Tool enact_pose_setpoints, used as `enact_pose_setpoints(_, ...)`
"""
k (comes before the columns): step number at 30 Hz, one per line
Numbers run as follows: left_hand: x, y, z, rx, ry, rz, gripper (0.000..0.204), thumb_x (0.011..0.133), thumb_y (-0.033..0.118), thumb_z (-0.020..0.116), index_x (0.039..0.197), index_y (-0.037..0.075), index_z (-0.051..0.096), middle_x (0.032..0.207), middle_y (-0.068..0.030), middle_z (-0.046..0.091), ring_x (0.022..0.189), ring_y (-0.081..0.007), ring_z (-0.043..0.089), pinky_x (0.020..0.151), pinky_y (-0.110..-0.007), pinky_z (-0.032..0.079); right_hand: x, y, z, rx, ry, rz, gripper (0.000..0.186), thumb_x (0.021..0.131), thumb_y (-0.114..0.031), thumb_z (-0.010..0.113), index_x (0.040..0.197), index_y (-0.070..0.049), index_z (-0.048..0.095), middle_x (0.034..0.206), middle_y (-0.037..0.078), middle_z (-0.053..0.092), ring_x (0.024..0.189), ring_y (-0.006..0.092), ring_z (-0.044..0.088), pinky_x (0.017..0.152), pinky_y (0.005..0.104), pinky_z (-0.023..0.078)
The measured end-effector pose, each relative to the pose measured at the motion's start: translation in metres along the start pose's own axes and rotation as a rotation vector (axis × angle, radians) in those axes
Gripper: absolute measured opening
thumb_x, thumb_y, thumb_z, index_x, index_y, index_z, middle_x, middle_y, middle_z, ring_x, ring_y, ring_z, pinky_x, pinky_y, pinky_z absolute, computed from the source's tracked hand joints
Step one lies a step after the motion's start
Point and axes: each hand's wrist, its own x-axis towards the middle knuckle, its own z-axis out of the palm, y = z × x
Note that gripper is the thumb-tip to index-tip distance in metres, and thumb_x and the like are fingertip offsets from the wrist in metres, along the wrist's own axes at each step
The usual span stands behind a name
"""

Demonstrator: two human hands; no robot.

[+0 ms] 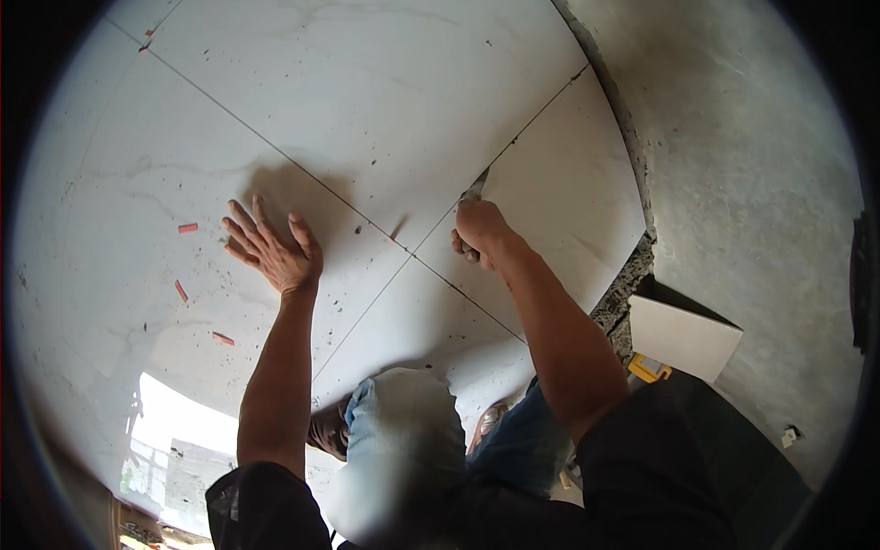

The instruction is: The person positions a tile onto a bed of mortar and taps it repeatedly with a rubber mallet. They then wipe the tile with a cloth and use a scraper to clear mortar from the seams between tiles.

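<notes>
Large white veined floor tiles (394, 101) with narrow dark joints fill most of the view. My left hand (275, 249) lies spread on a tile left of the crossing joints, fingers apart and holding nothing. My right hand (479, 229) is closed around the handle of a scraper (478, 183), whose pointed metal blade rests at the joint running toward the upper right. Small red strips (188, 227) are scattered on the tiles to the left, and one more lies near the crossing between my hands.
Bare concrete floor (733, 165) runs along the right beyond a rough edge of mortar (634, 266). A small offcut tile (680, 335) and a yellow tool (649, 367) lie at that edge. My knee (403, 412) and shoes are at the bottom.
</notes>
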Motion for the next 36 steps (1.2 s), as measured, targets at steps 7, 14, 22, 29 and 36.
enact_pose_setpoints(7,-0.003,0.0,-0.001,0.009,-0.023,-0.005,0.065,0.096,0.051,0.032,0.149,0.014,0.024,0.158,-0.0162,0.009,0.146,-0.0387,-0.001,0.113,-0.061,-0.006,-0.038,0.055,0.055,0.044,-0.038,-0.1,0.028,0.098,-0.028,0.029,0.098,-0.004,0.043,0.07,0.006,0.051,0.051,0.0145,0.052,0.037,0.0309,0.035)
enact_pose_setpoints(14,-0.008,0.0,-0.008,0.016,-0.031,0.009,0.065,0.096,0.049,0.032,0.149,0.013,0.021,0.159,-0.0169,0.006,0.146,-0.0387,-0.005,0.111,-0.062,-0.008,-0.056,0.077,0.08,-0.051,-0.202,-0.121,0.021,0.096,-0.024,0.031,0.102,-0.006,0.039,0.077,0.008,0.049,0.056,0.0158,0.052,0.039,0.029,0.032)
enact_pose_setpoints(22,-0.002,0.001,0.003,0.035,0.007,-0.007,0.065,0.096,0.049,0.031,0.149,0.014,0.023,0.159,-0.0161,0.008,0.146,-0.0385,-0.004,0.112,-0.063,-0.005,0.041,0.137,0.105,0.074,-0.063,-0.291,0.035,0.087,-0.027,0.066,0.069,0.0,0.055,0.073,0.007,0.057,0.05,0.019,0.052,0.067,0.0293,0.043)
enact_pose_setpoints(29,-0.005,-0.005,0.005,0.056,0.047,-0.006,0.063,0.095,0.048,0.031,0.148,0.013,0.026,0.159,-0.0156,0.008,0.147,-0.0359,-0.003,0.112,-0.062,-0.005,-0.06,0.076,0.093,0.105,-0.119,-0.132,0.018,0.098,-0.02,0.032,0.098,-0.005,0.042,0.082,0.009,0.048,0.063,0.0205,0.059,0.044,0.0273,0.037)
enact_pose_setpoints(36,-0.006,-0.003,0.012,0.056,0.101,-0.012,0.063,0.095,0.047,0.033,0.146,0.011,0.031,0.159,-0.0147,0.011,0.147,-0.0353,-0.001,0.113,-0.062,-0.004,-0.085,0.061,0.074,0.306,-0.004,-0.026,0.023,0.096,-0.014,0.039,0.109,0.003,0.044,0.089,0.014,0.055,0.055,0.0157,0.058,0.034,0.0261,0.039)
